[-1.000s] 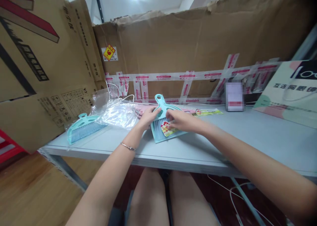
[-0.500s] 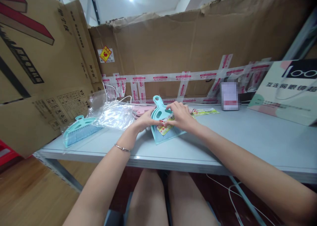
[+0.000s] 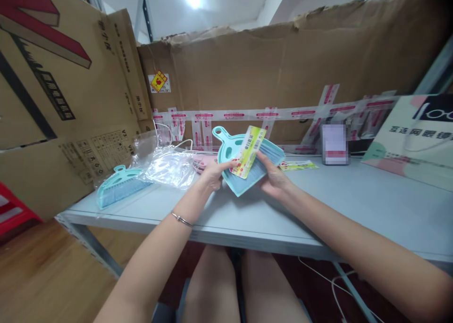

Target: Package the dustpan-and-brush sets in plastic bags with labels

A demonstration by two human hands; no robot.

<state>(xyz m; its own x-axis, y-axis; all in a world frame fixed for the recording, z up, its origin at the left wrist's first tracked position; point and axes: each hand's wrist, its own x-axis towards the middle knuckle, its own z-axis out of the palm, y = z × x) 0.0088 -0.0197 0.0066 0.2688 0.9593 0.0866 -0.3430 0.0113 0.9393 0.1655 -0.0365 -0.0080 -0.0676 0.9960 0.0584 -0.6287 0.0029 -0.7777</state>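
Teal plastic dustpan (image 3: 244, 179) held clear of the grey table (image 3: 354, 205), hollow side tilted toward the camera. Long axis from 10 to 4 o'clock: looped handle at 10, wide mouth at 4. Across the hollow, a yellow-green label card (image 3: 248, 152), long axis from 1 to 7 o'clock. Left hand (image 3: 212, 172) closed on the pan's 8 o'clock edge, fingertips against the card's lower end. Right hand (image 3: 272, 179) gripping the 4 o'clock edge from beneath, thumb on the card's side. At 9 o'clock of the pan, flat on the table, a clear bag with a teal brush (image 3: 118, 186) inside. Between brush and pan, crumpled clear plastic bags (image 3: 170, 165). At 3 o'clock, a second card (image 3: 299, 165) flat on the table. Farther out at 3 o'clock, a paper bag (image 3: 414, 134), contents hidden.
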